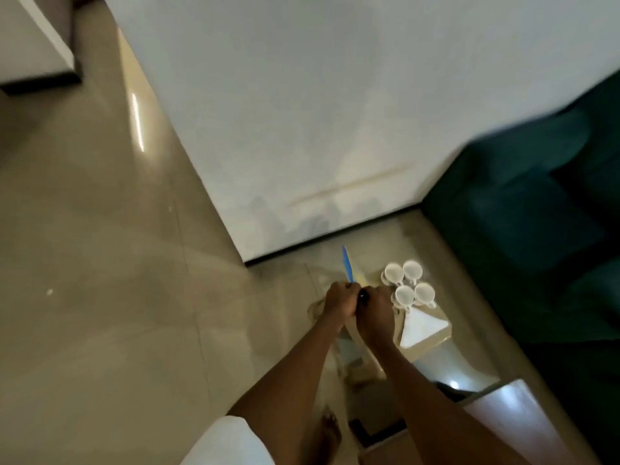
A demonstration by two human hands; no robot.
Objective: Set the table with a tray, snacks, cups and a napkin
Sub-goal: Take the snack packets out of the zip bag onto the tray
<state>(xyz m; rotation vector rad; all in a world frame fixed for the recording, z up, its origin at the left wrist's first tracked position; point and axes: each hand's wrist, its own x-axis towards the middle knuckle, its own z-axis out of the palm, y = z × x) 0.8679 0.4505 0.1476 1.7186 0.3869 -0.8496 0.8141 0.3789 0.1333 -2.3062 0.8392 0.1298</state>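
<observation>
Both hands meet over a low glass table. My left hand and my right hand are closed together on a thin blue and yellow snack packet that sticks up beyond the fingers. A small dark spot shows between the hands; what it is I cannot tell. Just right of my right hand stand several white cups in a tight cluster. In front of them lies a white napkin folded to a triangle, on a pale tray whose edge is blurred.
A dark green sofa fills the right side, close to the table. A white wall rises behind, with beige floor tiles to the left. My bare foot stands beside the table. The whole view is motion-blurred.
</observation>
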